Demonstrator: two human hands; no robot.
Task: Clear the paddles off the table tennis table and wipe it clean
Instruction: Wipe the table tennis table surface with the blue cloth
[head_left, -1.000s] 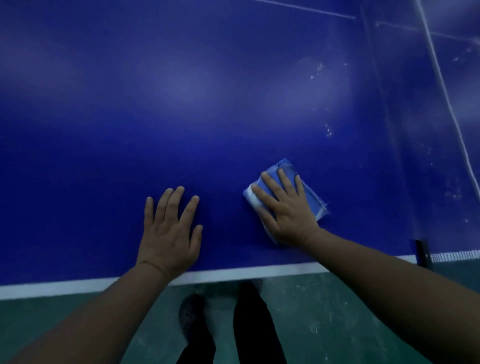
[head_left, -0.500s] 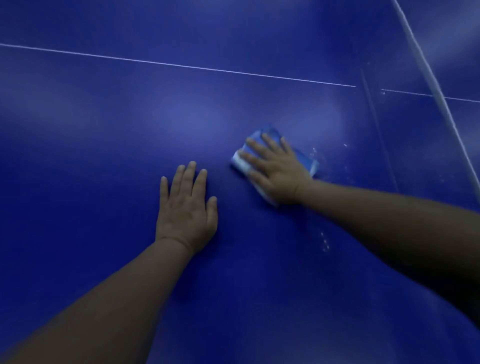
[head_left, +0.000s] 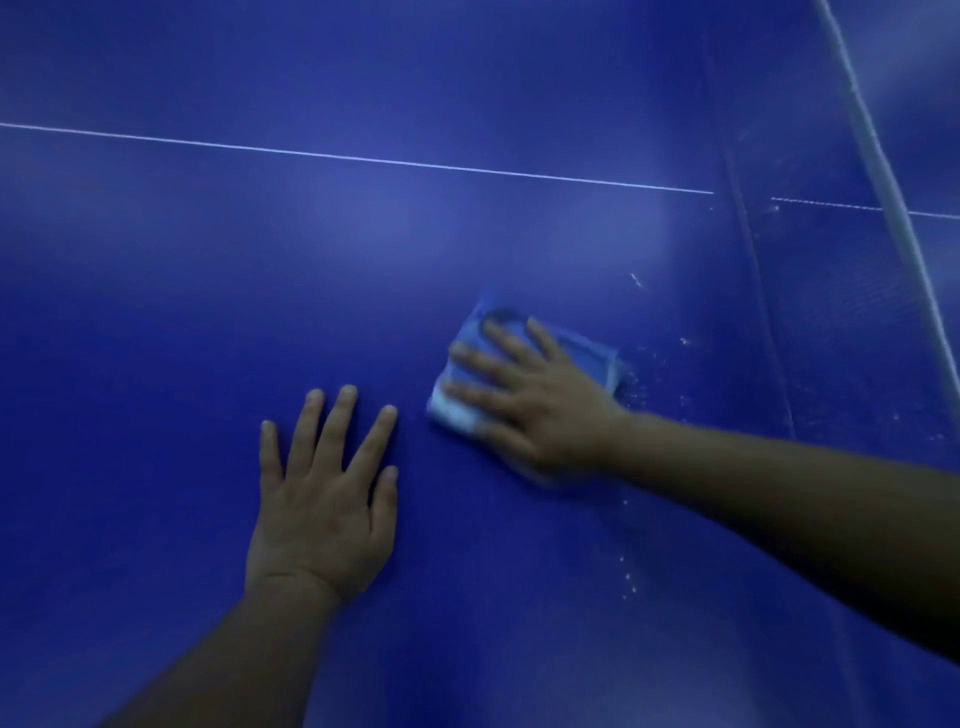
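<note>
The blue table tennis table (head_left: 208, 312) fills the view, with a thin white centre line (head_left: 363, 158) crossing it. My right hand (head_left: 535, 402) lies flat with straight, spread fingers on a folded blue cloth (head_left: 592, 353) and presses it onto the tabletop. That hand and cloth are blurred by motion. My left hand (head_left: 324, 499) rests flat on the bare table to the left of the cloth, fingers spread. No paddles are in view.
The net (head_left: 852, 312) stands across the table at the right, its white top band (head_left: 883, 182) slanting down the frame. Small white specks (head_left: 631, 577) dot the surface near my right forearm and beside the cloth.
My right hand has pushed the cloth away from the near white edge toward the centre line, then drawn it slightly back. My view has moved forward, so the table edge and floor are out of sight.
</note>
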